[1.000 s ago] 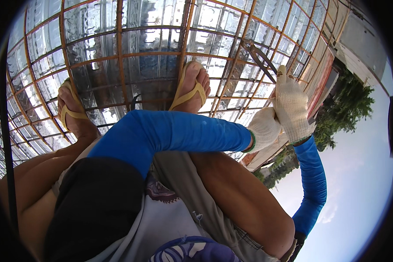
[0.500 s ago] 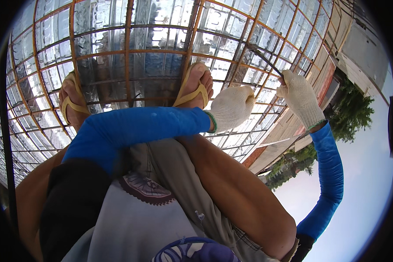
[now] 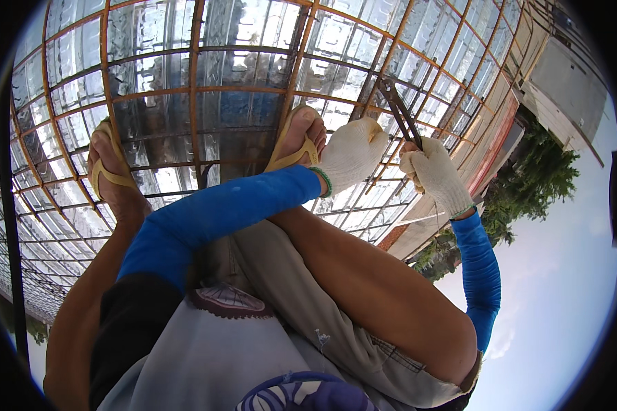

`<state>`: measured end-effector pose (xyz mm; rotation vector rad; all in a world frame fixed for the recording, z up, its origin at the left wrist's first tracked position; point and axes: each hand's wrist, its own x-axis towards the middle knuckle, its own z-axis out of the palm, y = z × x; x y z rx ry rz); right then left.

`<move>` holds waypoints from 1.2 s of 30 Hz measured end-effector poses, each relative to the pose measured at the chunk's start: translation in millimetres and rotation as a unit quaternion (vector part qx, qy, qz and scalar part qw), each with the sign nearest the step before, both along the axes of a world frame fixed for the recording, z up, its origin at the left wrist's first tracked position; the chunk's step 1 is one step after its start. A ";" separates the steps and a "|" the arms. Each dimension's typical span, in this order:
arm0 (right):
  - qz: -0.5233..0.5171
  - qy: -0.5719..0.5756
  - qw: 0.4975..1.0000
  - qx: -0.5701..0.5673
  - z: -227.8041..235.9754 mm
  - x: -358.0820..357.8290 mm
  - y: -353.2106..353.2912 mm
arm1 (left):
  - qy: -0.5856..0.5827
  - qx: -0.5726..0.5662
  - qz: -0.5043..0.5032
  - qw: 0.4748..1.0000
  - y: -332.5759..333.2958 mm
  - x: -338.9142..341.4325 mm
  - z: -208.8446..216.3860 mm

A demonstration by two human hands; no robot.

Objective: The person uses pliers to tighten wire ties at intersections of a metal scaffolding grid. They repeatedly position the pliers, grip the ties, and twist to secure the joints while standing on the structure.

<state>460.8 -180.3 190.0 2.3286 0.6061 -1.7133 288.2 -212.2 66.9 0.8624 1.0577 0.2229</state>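
Observation:
My right hand [image 3: 435, 177], in a white knit glove, grips a pair of dark metal pincers [image 3: 389, 88] by the handles. The pincers' head points away from me over the rusty steel bar mesh [image 3: 194, 61], with the two handles slightly apart. Whether the jaws touch a bar cannot be made out. Just left of them, my left hand [image 3: 354, 156] is closed in a matching glove, low over the mesh by my right foot. Its fingertips are turned away, hiding what they hold. A thin strand hangs below my right hand.
Under the mesh lies shiny ribbed metal decking [image 3: 247, 27]. My feet, in yellow flip-flops [image 3: 111, 177], stand on or between the bars. A dark upright pole [image 3: 10, 219] is at far left. At right are wooden boards, a grey wall [image 3: 569, 85] and green trees [image 3: 538, 171].
My right hand has come nearer and to the left with the pincers, whose handles now show separately. My left hand has shifted slightly left and away from me, still closed.

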 end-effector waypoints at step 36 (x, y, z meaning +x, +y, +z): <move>0.012 0.094 0.990 -0.099 8.7 56.5 23.8 | -0.132 -0.417 0.408 0.801 47.2 103.8 24.7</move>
